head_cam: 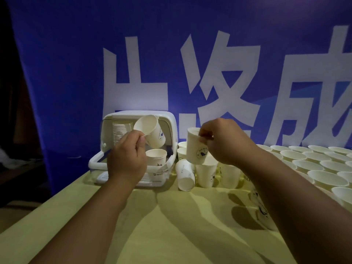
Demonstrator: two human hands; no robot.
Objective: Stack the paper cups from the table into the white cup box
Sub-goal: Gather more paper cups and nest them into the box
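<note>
At the far left of the table [171,235] the white cup box [118,119] stands with its front open, a stack of cups [122,133] lying inside on the left and one upright cup [156,157] in its lower part. The left hand [126,159] pinches a tilted paper cup [150,132] by the rim, in front of the box opening. To the right, the right hand [224,141] pinches another cup [196,147] by its rim above loose cups [207,174]. Further right, rows of upright cups [314,162] cover the table, under a blue banner [190,63].

Blue banner [66,54] with large white characters, yellow-green tablecloth [171,225], dim room, perhaps dark furniture at left
</note>
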